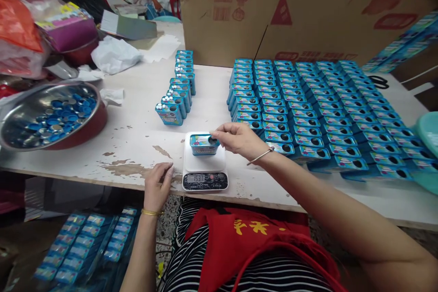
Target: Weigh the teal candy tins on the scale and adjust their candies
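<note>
A blue tin [204, 145] stands upright on the white platform of a digital kitchen scale [205, 163], whose display looks like 153.7. My right hand [236, 139] reaches in from the right with thumb and index finger pinched at the dark round hole in the tin's top; whatever lies between the fingertips is hidden. Left of the scale, my left hand [158, 182] rests on the table edge, fingers loosely bent and apart from the thumb, holding nothing visible. Behind it runs a row of blue tins [170, 114], several with small white pieces on top.
Many blue tins [310, 123] stand in tight rows on the right. A metal bowl [99, 114] of round blue and silver caps sits at left. A large cardboard box [232, 32] stands at the back. Packed tins [78, 242] lie below the table at left.
</note>
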Demonstrator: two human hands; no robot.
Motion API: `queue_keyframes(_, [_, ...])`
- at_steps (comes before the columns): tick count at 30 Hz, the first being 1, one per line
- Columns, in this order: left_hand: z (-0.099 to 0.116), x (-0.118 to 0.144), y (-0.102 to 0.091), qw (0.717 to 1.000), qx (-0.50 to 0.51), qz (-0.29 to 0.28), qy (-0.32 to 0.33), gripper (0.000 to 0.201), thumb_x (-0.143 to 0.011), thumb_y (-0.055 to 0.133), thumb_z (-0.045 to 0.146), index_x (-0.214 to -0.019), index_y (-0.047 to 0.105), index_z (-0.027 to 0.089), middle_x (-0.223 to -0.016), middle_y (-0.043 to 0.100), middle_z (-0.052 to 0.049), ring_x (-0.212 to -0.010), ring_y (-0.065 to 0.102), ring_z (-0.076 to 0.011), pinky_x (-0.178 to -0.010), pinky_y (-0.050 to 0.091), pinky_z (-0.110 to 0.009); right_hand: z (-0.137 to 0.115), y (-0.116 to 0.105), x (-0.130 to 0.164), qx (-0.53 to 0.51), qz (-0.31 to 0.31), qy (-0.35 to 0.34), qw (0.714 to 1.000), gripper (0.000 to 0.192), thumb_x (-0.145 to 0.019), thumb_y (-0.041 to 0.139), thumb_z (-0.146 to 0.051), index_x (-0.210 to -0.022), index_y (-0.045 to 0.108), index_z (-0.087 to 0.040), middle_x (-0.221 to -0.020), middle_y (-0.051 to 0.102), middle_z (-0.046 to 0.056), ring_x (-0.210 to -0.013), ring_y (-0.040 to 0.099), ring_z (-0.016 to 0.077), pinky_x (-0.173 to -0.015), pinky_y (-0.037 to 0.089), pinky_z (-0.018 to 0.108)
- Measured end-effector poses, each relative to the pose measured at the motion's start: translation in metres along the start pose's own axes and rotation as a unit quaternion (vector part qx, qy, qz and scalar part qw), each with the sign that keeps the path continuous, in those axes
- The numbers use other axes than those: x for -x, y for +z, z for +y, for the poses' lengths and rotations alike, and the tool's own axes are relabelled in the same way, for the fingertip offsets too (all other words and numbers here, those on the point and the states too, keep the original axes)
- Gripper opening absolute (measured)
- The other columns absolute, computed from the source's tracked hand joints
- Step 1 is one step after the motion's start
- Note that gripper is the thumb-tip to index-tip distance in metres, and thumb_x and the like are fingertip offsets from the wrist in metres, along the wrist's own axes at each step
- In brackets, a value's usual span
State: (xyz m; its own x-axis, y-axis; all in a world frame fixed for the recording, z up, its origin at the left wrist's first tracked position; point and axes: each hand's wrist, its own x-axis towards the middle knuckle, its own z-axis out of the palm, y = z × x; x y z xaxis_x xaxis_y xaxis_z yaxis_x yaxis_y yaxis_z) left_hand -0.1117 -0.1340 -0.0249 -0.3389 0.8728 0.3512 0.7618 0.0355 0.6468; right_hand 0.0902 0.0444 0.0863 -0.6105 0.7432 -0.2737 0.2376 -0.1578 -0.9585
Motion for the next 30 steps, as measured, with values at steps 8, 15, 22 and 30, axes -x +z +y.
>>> queue_keyframes(8, [-0.003,0.000,0.000,1.000,-0.004,0.000,-0.006,0.018,-0.090,0.051,0.029,-0.097,0.064,0.017,-0.095,0.065,-0.006,-0.091,0.060,-0.0158,-0.084,0.048,-0.031,-0.003,0.002,-0.013,0.202,0.012,-0.085,0.976,0.032,-0.076,0.067,-0.043,-0.076,0.068,-0.011,-0.056,0.053,-0.001,-0.054,0.040,0.0074,-0.051,0.029,0.022])
queue_keyframes(15, [-0.005,0.002,0.001,1.000,-0.005,0.003,-0.013,0.018,-0.090,0.051,0.029,-0.097,0.064,0.018,-0.095,0.065,-0.005,-0.091,0.059,-0.0157,-0.085,0.047,-0.030,-0.003,-0.004,-0.006,0.008,0.011,-0.036,0.999,0.019,-0.081,0.061,-0.030,-0.074,0.062,-0.012,-0.052,0.045,-0.005,-0.044,0.035,0.0044,-0.044,0.024,0.020])
queue_keyframes(22, [-0.004,0.000,0.001,1.000,0.002,0.002,-0.022,0.018,-0.090,0.051,0.030,-0.095,0.064,0.018,-0.094,0.065,-0.005,-0.090,0.060,-0.0159,-0.084,0.047,-0.030,0.043,-0.022,0.039,-0.323,0.017,0.124,0.938,0.023,-0.071,0.071,-0.023,-0.090,0.063,-0.013,-0.072,0.059,0.002,-0.054,0.048,0.0055,-0.043,0.034,0.016])
queue_keyframes(30, [0.011,-0.022,-0.008,1.000,0.009,0.018,0.009,0.019,-0.090,0.052,0.030,-0.100,0.063,0.018,-0.095,0.064,-0.005,-0.091,0.059,-0.0156,-0.083,0.049,-0.030,0.120,-0.028,0.084,-0.334,0.069,0.204,0.917,0.034,-0.065,0.079,-0.033,-0.087,0.060,-0.014,-0.064,0.054,-0.002,-0.046,0.042,0.0039,-0.035,0.025,0.015])
